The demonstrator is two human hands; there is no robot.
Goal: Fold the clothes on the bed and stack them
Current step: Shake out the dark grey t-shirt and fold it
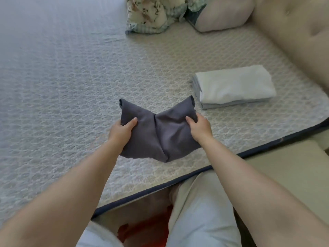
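Head cam looks down at a bed [71, 77] w/ a pale quilted cover and a dark piped edge. Landmark: the dark grey garment [158, 132], folded into a thick pad, sagging along a centre crease so both ends tip up in a shallow V. It sits near the bed's front edge, approx mid-frame; can't tell if its underside touches the cover or is lifted just clear.

Left hand [121, 131] grips the garment's left end, thumb [132, 122] on top, fingers curled under the cloth and hidden. Right hand [200, 128] grips the right end the same way, thumb on top, fingers wrapped under and out of sight. Both forearms are bare and reach in from the bottom corners.

Beyond and to the right of the garment, just apart from its raised right corner, lies a stack of folded clothes [233, 86]: white piece on top, pale grey-blue layers below, flat on the bed.

Well beyond the garment, at the top of frame, is a loose heap of unfolded clothes [153, 15], floral and checked fabric, w/ a pinkish pillow [224, 13] beside it on the right. A beige padded headboard [293, 32] runs down the right side, past the stack.

Nearer than the garment, below the bed edge, the person's legs in light trousers [201, 211] show, w/ something orange-red [147, 227] between them, too blurred to ID.
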